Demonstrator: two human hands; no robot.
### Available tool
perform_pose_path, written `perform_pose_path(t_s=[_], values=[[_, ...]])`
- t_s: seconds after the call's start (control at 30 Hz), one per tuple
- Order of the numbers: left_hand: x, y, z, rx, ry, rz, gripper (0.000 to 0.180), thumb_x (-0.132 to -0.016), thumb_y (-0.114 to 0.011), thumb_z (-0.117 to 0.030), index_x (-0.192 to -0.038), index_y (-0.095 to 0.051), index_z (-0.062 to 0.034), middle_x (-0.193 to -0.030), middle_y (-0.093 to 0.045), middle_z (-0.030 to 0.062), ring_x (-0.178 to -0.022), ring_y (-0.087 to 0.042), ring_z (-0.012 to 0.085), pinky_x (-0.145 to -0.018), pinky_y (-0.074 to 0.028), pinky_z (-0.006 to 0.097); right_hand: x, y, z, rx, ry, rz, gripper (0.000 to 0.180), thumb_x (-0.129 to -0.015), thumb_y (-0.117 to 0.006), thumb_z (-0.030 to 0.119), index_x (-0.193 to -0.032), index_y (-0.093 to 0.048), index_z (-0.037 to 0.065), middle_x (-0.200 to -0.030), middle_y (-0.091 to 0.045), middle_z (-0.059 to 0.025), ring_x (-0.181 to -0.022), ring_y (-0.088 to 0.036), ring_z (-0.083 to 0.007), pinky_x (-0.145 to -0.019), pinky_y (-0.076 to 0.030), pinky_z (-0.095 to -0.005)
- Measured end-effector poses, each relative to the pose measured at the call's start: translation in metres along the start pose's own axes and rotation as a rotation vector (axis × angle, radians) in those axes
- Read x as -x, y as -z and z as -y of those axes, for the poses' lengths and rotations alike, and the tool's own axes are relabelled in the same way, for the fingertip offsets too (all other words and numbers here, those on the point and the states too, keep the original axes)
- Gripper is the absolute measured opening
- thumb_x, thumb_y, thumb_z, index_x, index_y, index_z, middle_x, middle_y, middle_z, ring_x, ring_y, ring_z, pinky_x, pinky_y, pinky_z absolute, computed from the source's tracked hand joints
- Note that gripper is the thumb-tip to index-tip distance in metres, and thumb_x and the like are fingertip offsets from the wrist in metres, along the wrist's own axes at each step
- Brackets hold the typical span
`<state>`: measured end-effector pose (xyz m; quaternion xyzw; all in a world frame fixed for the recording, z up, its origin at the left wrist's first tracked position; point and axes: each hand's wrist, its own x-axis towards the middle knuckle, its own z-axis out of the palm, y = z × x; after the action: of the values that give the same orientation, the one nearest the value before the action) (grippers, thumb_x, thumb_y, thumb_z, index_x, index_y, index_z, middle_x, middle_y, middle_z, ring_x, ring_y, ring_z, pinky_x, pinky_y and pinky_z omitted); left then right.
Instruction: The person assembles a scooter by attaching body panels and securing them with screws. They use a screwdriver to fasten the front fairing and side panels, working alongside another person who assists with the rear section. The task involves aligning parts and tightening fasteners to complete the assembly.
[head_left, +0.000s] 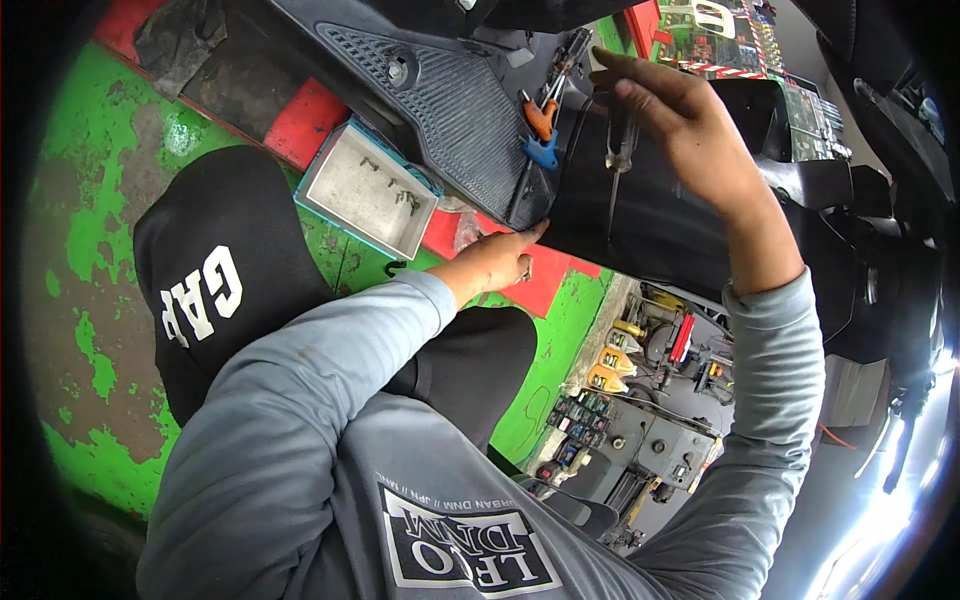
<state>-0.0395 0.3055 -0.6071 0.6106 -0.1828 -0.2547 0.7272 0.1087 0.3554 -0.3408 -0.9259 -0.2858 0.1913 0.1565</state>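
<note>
My right hand is raised at the upper right, its fingers round the handle of a screwdriver. The screwdriver's thin shaft points down toward a dark, smooth body panel; whether its tip touches a screw cannot be made out. Lower and to the left, my left hand stretches its index finger to the lower edge of the panel, beside the ribbed black footboard. Nothing shows in that hand. On the footboard lie tools with an orange handle and a blue handle.
A blue-rimmed tray with several small screws stands left of my left hand. Beneath it runs a red-edged platform above the worn green floor. A workbench with bottles and tools stands to the lower right.
</note>
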Motion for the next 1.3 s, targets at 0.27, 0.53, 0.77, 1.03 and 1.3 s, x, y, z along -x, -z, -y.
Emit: perform_pose_path(t_s=[0.27, 0.53, 0.77, 1.03, 1.3], values=[[0.004, 0.004, -0.009, -0.182, 0.028, -0.073, 0.071, -0.096, -0.063, -0.028, -0.158, -0.033, -0.0134, -0.130, -0.062, 0.0263, -0.118, -0.062, 0.0395, -0.101, -0.050, 0.045, -0.001, -0.003, 0.010, 0.442, 0.136, -0.033, 0.038, -0.093, -0.073, 0.031, -0.120, -0.072, 0.005, -0.093, -0.070, -0.0163, -0.085, -0.071, -0.0295, -0.077, -0.054, -0.0360], [-0.004, -0.004, -0.060, -0.620, 0.049, -0.212, 0.042, -0.091, -0.068, -0.035, -0.112, -0.070, 0.0016, -0.091, -0.075, 0.0191, -0.087, -0.075, 0.0341, -0.074, -0.060, 0.045, 0.008, 0.009, 0.012, 0.370, 0.155, 0.062, 0.031, -0.096, -0.069, 0.019, -0.124, -0.072, 0.008, -0.101, -0.072, -0.0155, -0.086, -0.072, -0.0239, -0.077, -0.054, -0.0352], [-0.002, -0.011, -0.074, -0.669, -0.089, -0.383, 0.023, -0.087, -0.066, -0.023, -0.083, -0.075, -0.0020, -0.079, -0.074, 0.0171, -0.076, -0.075, 0.0327, -0.066, -0.061, 0.042, 0.014, 0.023, 0.057, 0.560, -0.015, 0.197, 0.033, -0.097, -0.059, 0.021, -0.117, -0.069, -0.002, -0.108, -0.068, -0.0281, -0.104, -0.066, -0.0387, -0.091, -0.052, -0.0417], [-0.010, -0.030, -0.050, -0.687, -0.233, -0.524, 0.040, -0.092, -0.066, -0.036, -0.081, -0.069, 0.0021, -0.070, -0.069, 0.0216, -0.069, -0.071, 0.0389, -0.064, -0.058, 0.048, 0.011, 0.017, 0.035, 0.692, 0.160, 0.160, 0.033, -0.088, -0.061, 0.015, -0.115, -0.070, -0.003, -0.093, -0.070, -0.0278, -0.096, -0.068, -0.0422, -0.085, -0.054, -0.0463], [-0.002, -0.046, -0.034, -0.587, -0.148, -0.621, 0.042, -0.094, -0.065, -0.036, -0.116, -0.068, 0.0001, -0.077, -0.070, 0.0220, -0.076, -0.071, 0.0400, -0.069, -0.057, 0.048, 0.010, 0.011, 0.002, 0.528, 0.142, -0.003, 0.035, -0.094, -0.062, 0.025, -0.114, -0.072, -0.002, -0.101, -0.073, -0.0239, -0.099, -0.070, -0.0379, -0.089, -0.054, -0.0423]])
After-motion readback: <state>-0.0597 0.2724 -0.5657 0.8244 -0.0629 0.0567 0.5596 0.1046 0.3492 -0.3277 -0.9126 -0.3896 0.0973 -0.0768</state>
